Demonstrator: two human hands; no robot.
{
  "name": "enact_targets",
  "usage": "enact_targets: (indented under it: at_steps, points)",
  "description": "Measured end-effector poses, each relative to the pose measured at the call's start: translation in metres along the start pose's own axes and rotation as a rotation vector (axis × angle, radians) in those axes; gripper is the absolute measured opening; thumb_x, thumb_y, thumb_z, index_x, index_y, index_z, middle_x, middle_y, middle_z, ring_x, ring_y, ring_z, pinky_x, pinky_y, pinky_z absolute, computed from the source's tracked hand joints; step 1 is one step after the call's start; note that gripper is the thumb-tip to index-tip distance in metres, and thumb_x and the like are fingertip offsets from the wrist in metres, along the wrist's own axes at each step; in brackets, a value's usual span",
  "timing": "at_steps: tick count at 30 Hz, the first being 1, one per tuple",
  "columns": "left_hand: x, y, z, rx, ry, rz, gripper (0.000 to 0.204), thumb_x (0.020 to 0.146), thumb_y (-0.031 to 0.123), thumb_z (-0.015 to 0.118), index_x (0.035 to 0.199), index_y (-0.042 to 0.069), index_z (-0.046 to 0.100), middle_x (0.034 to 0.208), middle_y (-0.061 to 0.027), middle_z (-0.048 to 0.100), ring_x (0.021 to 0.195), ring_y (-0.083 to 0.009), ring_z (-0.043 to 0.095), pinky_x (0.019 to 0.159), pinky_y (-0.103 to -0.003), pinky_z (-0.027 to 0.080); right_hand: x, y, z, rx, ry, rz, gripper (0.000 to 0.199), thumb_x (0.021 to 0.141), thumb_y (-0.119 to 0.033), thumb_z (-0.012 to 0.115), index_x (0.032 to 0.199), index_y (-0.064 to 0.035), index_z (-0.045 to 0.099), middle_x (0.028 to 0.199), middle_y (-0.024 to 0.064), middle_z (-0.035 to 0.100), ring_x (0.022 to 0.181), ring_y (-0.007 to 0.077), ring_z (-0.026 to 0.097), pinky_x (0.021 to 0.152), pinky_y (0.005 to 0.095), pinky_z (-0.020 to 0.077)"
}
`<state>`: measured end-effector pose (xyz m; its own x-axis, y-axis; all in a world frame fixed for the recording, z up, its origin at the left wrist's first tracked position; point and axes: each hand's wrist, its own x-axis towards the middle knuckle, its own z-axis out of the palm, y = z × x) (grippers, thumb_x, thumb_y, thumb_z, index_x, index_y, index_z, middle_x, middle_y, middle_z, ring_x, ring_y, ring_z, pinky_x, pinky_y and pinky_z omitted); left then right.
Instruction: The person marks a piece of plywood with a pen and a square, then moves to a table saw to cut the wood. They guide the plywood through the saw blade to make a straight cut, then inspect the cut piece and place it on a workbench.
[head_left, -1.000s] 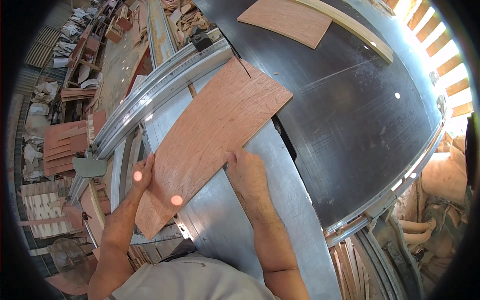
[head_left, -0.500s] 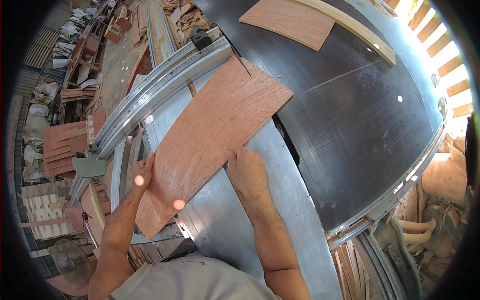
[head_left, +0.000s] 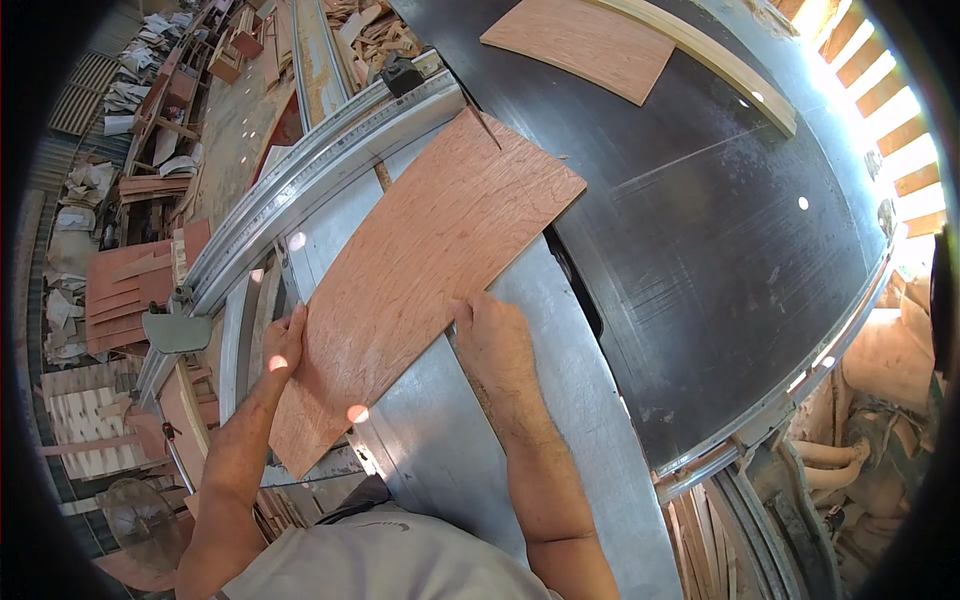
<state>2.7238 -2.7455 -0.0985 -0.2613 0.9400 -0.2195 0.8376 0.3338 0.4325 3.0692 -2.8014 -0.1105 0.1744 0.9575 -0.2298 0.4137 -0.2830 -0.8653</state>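
Note:
A reddish-brown plywood panel (head_left: 420,260) lies at a slant across a metal saw table (head_left: 560,350). Near its far end, a short dark slit (head_left: 489,130) runs in from the edge; whether the saw blade stands in it I cannot make out. My left hand (head_left: 285,342) grips the panel's left edge, thumb toward the top face. On the opposite edge my right hand (head_left: 494,335) is closed, its fingers curled at the rim. The undersides of both grips are hidden.
A second plywood piece (head_left: 580,45) and a long pale wood strip (head_left: 720,65) rest on the dark tabletop at the far right. A metal fence rail (head_left: 330,170) crosses left of the panel. Wood scraps (head_left: 370,40) are heaped beyond; stacked boards (head_left: 130,290) stand at left.

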Motion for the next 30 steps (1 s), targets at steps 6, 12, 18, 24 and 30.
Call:
enact_targets:
  at_steps: [6,12,18,24,30]
  points:
    - [0.006,-0.009,0.001,-0.009,-0.016,0.015,0.071,0.092,0.059,0.054,0.080,-0.009,0.069,0.068,-0.0153,0.064,0.068,-0.0197,0.060,0.066,-0.036,0.047,0.002,-0.001,-0.002,0.002,-0.021,0.027,0.025,0.093,-0.017,0.058,0.085,0.0061,0.064,0.078,0.0265,0.065,0.074,0.0425,0.065,0.069,0.0470,0.0508]
    - [0.000,0.011,-0.003,0.042,-0.022,-0.032,0.071,0.092,0.060,0.054,0.090,-0.009,0.070,0.074,-0.0168,0.067,0.074,-0.0194,0.062,0.071,-0.034,0.048,0.004,-0.001,-0.001,-0.004,-0.018,0.024,0.024,0.092,-0.016,0.059,0.084,0.0059,0.063,0.077,0.0262,0.065,0.073,0.0422,0.065,0.068,0.0464,0.0506]
    - [-0.003,0.021,-0.006,0.031,-0.044,-0.015,0.071,0.093,0.059,0.053,0.091,-0.010,0.070,0.075,-0.0154,0.067,0.075,-0.0182,0.061,0.072,-0.033,0.048,0.006,-0.002,-0.001,-0.004,-0.018,0.024,0.025,0.092,-0.017,0.060,0.083,0.0060,0.063,0.077,0.0261,0.065,0.073,0.0424,0.065,0.067,0.0468,0.0501]
    - [0.006,0.005,-0.004,0.003,-0.053,0.050,0.070,0.094,0.057,0.053,0.081,-0.010,0.068,0.066,-0.0106,0.061,0.067,-0.0158,0.056,0.063,-0.034,0.046,0.008,-0.001,0.001,-0.013,-0.009,0.015,0.024,0.092,-0.017,0.059,0.084,0.0058,0.064,0.077,0.0259,0.065,0.074,0.0429,0.065,0.068,0.0468,0.0501]
    - [0.010,-0.003,0.002,-0.034,-0.027,0.068,0.069,0.095,0.055,0.052,0.079,-0.010,0.068,0.065,-0.0100,0.060,0.065,-0.0156,0.055,0.063,-0.034,0.046,0.012,-0.001,0.001,-0.013,-0.033,0.042,0.024,0.092,-0.017,0.059,0.085,0.0055,0.064,0.079,0.0260,0.065,0.076,0.0426,0.065,0.069,0.0468,0.0503]
